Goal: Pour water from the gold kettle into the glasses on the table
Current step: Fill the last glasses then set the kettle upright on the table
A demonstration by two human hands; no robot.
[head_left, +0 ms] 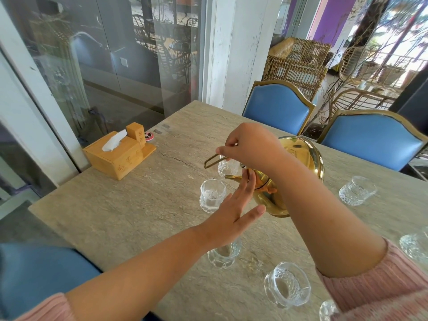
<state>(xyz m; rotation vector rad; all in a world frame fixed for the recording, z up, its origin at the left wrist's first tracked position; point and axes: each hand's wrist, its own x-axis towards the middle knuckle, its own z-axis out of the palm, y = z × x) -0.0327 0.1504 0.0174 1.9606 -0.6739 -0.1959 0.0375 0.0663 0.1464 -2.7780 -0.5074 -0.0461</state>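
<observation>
The gold kettle [301, 158] hangs tilted over the stone table [143, 209], its spout tip just above the rim of a clear glass [212, 195] that holds some water. My right hand [250, 147] grips the kettle's wire handle from above. My left hand [236, 205] is flat with fingers spread, resting against the kettle's side near the spout. A second glass [225, 167] stands behind the spout, partly hidden. More glasses stand near me: one [223, 254] under my left wrist, one [287, 284] at the front, another [357, 191] at right.
A wooden tissue box [120, 154] sits at the table's left edge beside a small round red object [149, 136]. Two blue chairs [278, 106] stand across the table. Further glasses [414, 246] sit at the right edge. A glass wall runs along the left.
</observation>
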